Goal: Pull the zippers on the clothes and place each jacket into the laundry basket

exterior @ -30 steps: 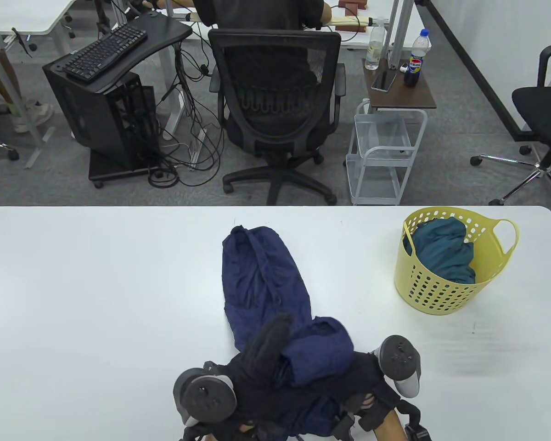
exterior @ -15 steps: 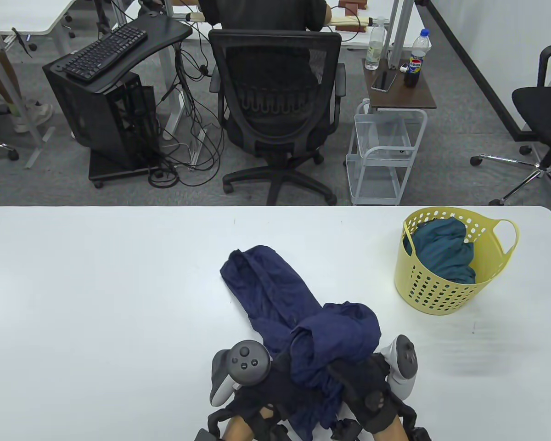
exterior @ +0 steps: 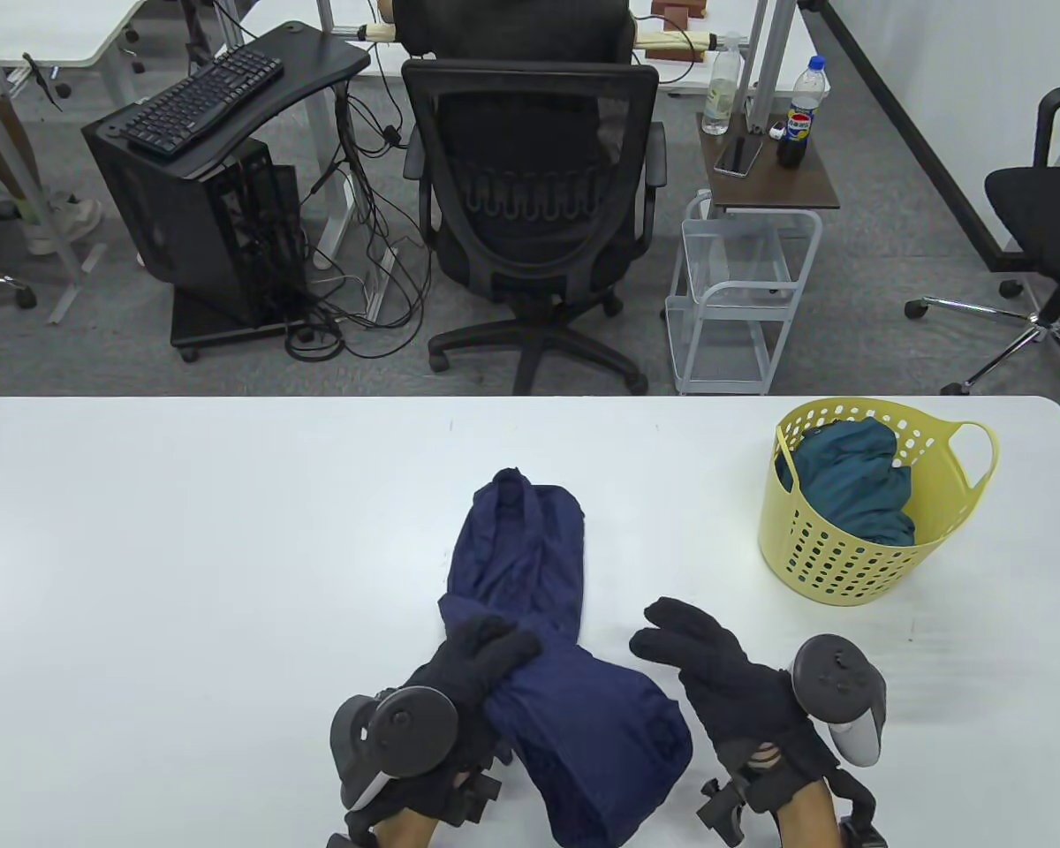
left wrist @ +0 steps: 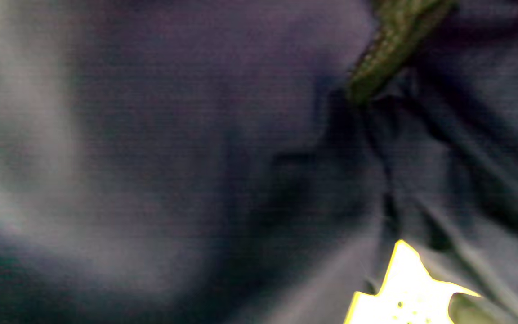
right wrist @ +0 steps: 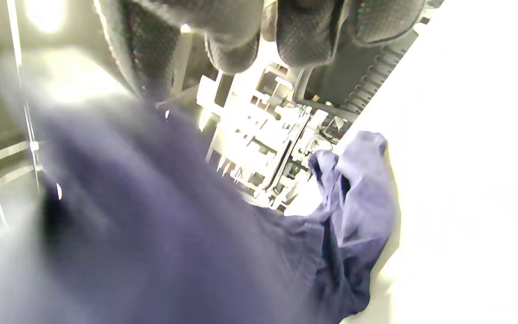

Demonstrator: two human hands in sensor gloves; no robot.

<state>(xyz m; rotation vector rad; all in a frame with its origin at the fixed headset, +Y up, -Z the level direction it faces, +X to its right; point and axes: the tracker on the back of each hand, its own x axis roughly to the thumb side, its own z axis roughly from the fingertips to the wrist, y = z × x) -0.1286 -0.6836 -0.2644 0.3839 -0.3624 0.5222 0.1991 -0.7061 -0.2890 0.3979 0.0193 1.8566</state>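
Crumpled navy jacket (exterior: 548, 636) lies bunched at lower centre; left hand (exterior: 473, 662) grips it, right hand (exterior: 715, 662) spread, empty.

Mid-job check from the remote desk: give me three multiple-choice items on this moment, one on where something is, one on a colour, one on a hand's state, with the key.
1. Where is the laundry basket?
A. on the table's right side
B. on the floor
C. on the chair

2. What colour is the jacket lying on the table?
A. red
B. navy blue
C. white

3. What is the left hand doing?
A. lying flat on bare table
B. gripping the jacket
C. reaching into the basket

Key: 1 A, the yellow basket stands on the table, right of the jacket. 2 B, the fabric is dark blue in every view. 3 B, its fingers curl round the fabric, while the right hand is held open beside it.
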